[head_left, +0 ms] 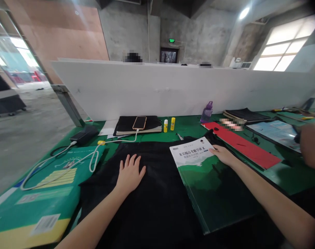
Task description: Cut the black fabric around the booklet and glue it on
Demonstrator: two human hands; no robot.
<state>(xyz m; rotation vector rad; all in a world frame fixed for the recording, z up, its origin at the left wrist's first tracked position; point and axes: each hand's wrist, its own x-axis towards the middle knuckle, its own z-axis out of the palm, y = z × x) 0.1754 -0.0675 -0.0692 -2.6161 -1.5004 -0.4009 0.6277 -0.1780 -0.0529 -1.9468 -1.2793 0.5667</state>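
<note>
A black cloth is spread over the green table in front of me. My left hand lies on it palm down with the fingers spread, holding nothing. To the right, a green and white book with Chinese print on its cover rests partly over the cloth. My right hand grips the book's upper right edge, its thumb and fingertips at the cover; the fingers beneath are hidden.
A green and yellow packet with a white cable lies left. Behind the cloth are a phone on a black book, two glue sticks and a purple bottle. A red board lies right, near another person's arm.
</note>
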